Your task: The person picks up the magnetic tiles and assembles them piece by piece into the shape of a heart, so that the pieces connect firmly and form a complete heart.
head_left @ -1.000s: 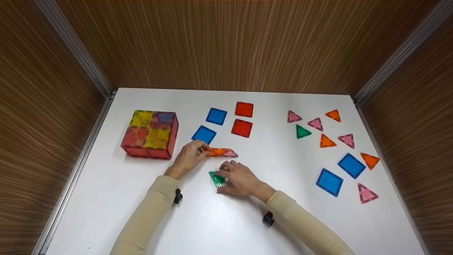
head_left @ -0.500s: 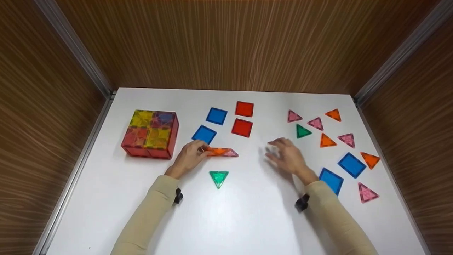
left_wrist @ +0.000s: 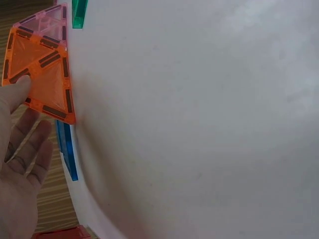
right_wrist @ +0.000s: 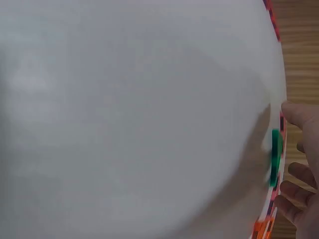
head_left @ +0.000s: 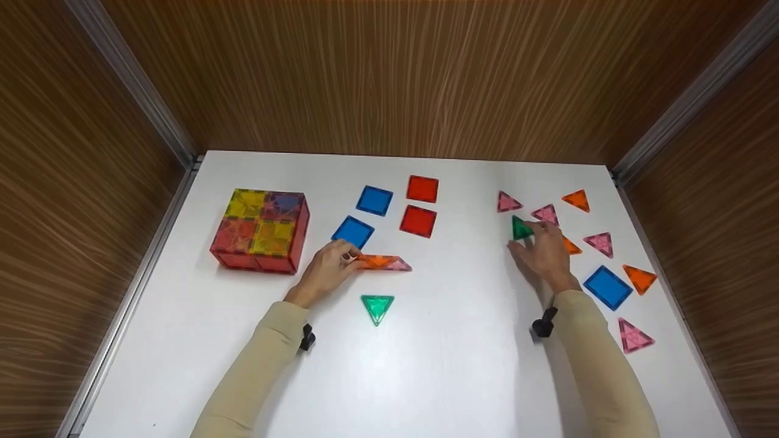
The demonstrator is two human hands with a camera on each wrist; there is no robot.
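My left hand (head_left: 324, 272) pinches a standing strip of joined magnetic tiles, two orange triangles (left_wrist: 49, 87) and one pink triangle (left_wrist: 47, 25). In the left wrist view the thumb lies on the orange part. At the right, my right hand (head_left: 548, 255) is over a green triangle tile (head_left: 520, 227), its fingertips partly covering it. The right wrist view shows thumb and fingers spread around that green tile (right_wrist: 276, 158), without a clear grip. Another green triangle tile (head_left: 377, 308) lies flat in front of the strip.
A block of red and yellow tiles (head_left: 260, 234) stands at the left. Blue squares (head_left: 374, 200) and red squares (head_left: 422, 189) lie behind the strip. Around my right hand are pink triangles (head_left: 599, 244), orange triangles (head_left: 639, 278) and a blue square (head_left: 608, 288).
My right hand has let go of the near green triangle and moved right and away to the other green triangle. The left hand has stayed on the strip.
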